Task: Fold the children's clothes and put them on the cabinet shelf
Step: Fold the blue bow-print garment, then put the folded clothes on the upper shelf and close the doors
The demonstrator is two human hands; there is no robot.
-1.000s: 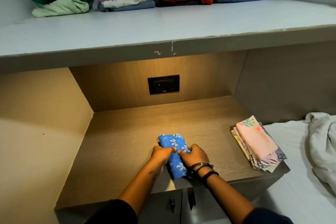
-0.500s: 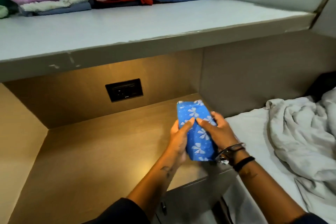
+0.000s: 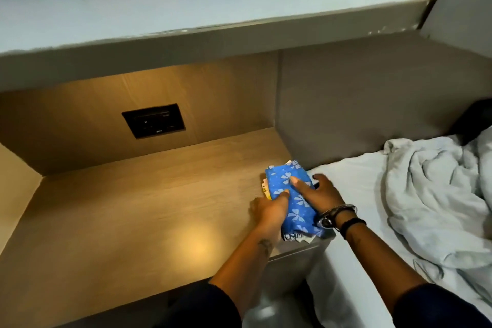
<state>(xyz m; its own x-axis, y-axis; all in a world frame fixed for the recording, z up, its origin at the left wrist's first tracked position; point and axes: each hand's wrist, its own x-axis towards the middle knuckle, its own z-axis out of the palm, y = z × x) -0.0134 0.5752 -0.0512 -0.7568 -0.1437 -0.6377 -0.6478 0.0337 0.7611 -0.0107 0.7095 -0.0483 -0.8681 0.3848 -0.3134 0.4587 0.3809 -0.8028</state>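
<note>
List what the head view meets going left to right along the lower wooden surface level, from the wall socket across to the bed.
Black wall socket → left hand → folded blue flower-print garment → right hand → crumpled pale grey blanket on the bed.

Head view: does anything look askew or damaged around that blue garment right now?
The stack under the blue garment sits at the wooden counter's front right corner, edges poking past it. Both the left hand and right hand press on it. The upper shelf's front edge looks chipped.
</note>
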